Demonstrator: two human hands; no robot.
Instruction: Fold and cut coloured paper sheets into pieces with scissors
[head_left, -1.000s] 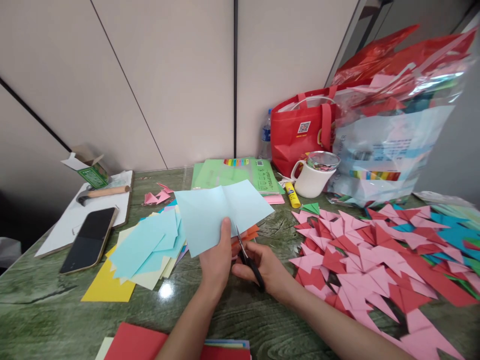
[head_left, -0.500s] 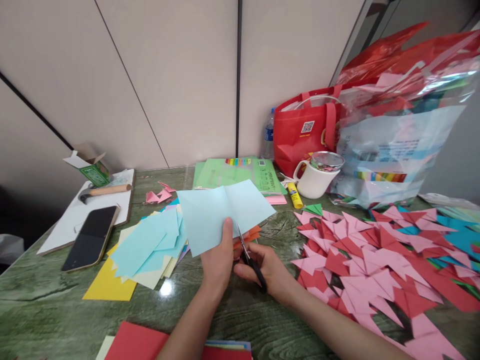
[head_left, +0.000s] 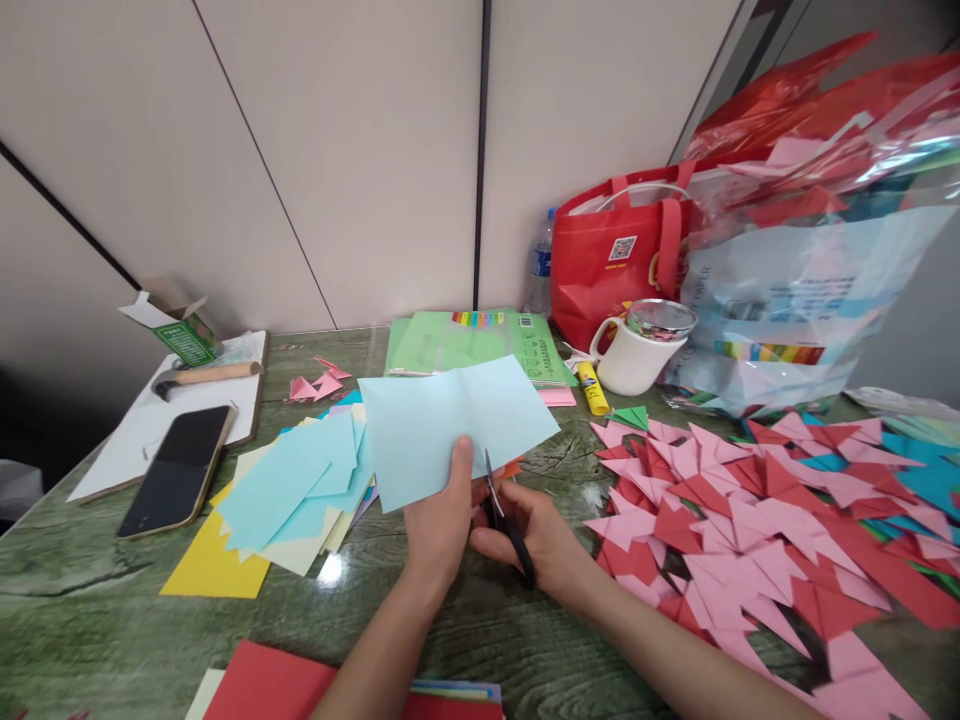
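Observation:
In the head view, my left hand [head_left: 442, 515] grips a light blue sheet of paper [head_left: 420, 430], thumb on top and fingers hidden underneath. A crease runs down the middle of the sheet. From the right, my right hand [head_left: 532, 535] is closed around the black handles of a pair of scissors [head_left: 511, 540]. Their blades point up and away at the sheet's near edge, close to my left thumb. Whether they bite into the paper is hard to tell. A bit of orange paper [head_left: 514, 467] shows beneath the sheet.
Left lie blue and cream sheets [head_left: 281, 485], a phone [head_left: 176, 470] and a hammer [head_left: 214, 374]. Folded pink and red paper pieces [head_left: 742, 530] spread at right. Behind stand a white mug [head_left: 637, 360], glue stick [head_left: 592, 388], red bag [head_left: 619, 280] and green packets [head_left: 465, 340].
The light blue sheet and the scissor tips have shifted slightly right in view, along with a small turn of the camera. Less of the orange paper shows. Both hands keep their grip.

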